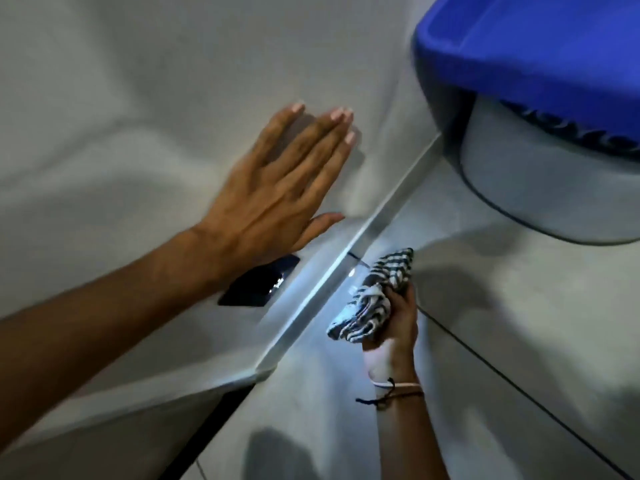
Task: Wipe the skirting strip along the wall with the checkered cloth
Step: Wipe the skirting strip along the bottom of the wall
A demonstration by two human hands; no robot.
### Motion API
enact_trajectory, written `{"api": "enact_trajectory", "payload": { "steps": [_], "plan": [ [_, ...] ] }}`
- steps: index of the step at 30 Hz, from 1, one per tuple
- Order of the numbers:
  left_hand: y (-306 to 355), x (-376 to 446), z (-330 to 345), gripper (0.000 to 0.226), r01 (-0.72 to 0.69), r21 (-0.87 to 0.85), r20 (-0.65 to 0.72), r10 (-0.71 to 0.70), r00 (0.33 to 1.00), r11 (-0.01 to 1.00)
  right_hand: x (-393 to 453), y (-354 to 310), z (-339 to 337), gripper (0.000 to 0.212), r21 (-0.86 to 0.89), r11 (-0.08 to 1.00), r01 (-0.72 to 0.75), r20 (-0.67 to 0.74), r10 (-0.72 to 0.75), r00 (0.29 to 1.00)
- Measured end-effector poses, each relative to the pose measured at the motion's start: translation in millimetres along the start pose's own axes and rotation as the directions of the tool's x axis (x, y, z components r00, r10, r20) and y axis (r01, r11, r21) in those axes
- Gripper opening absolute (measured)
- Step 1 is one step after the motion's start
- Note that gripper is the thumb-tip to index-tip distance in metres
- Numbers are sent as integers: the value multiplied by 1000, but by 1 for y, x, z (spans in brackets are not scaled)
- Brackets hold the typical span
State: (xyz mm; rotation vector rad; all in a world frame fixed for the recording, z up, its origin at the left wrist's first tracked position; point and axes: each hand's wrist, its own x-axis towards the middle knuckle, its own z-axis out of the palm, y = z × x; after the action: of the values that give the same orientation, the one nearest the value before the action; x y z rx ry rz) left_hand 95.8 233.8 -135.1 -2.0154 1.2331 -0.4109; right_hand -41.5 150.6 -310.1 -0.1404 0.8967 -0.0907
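The skirting strip (332, 271) runs diagonally from lower left to upper right where the pale wall (138, 98) meets the tiled floor. My right hand (394, 327) grips the bunched black-and-white checkered cloth (374, 299) just right of the strip, close to it; whether the cloth touches the strip I cannot tell. My left hand (277, 188) lies flat on the wall above the strip, fingers stretched out, holding nothing.
A dark rectangular wall plate (258, 282) sits on the wall just under my left wrist. A white tub with a blue lid (536, 64) stands on the floor at the upper right, against the wall. The strip ends at a corner (266, 367) lower down.
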Motion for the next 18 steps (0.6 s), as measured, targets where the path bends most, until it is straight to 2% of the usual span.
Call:
{"api": "enact_trajectory", "payload": {
  "steps": [2, 5, 7, 9, 12, 14, 18],
  "plan": [
    [-4, -2, 3, 80, -91, 176, 6, 91, 996, 980, 45, 6, 7, 63, 45, 992, 118, -25, -117, 993],
    [-2, 2, -1, 81, -129, 272, 91, 108, 990, 954, 107, -7, 36, 55, -21, 959, 283, -75, -284, 956],
    [1, 4, 3, 86, -148, 315, 99, 123, 987, 938, 143, -19, 60, 51, -127, 896, 426, -25, -433, 901],
    [2, 2, 8, 91, -129, 363, 80, 107, 991, 923, 170, -31, 78, 51, -289, 796, 532, 95, -529, 843],
    [4, 5, 13, 95, -82, 366, 29, 77, 997, 927, 183, -30, 77, 52, -487, 620, 615, 213, -599, 772],
    [8, 9, 17, 95, -53, 352, 17, 50, 999, 935, 178, 0, 56, 53, -569, 500, 653, 306, -609, 732],
    [18, 21, 22, 95, -33, 291, 33, 25, 999, 956, 132, 81, 10, 62, -715, 418, 561, 342, -491, 801]
  ]
}}
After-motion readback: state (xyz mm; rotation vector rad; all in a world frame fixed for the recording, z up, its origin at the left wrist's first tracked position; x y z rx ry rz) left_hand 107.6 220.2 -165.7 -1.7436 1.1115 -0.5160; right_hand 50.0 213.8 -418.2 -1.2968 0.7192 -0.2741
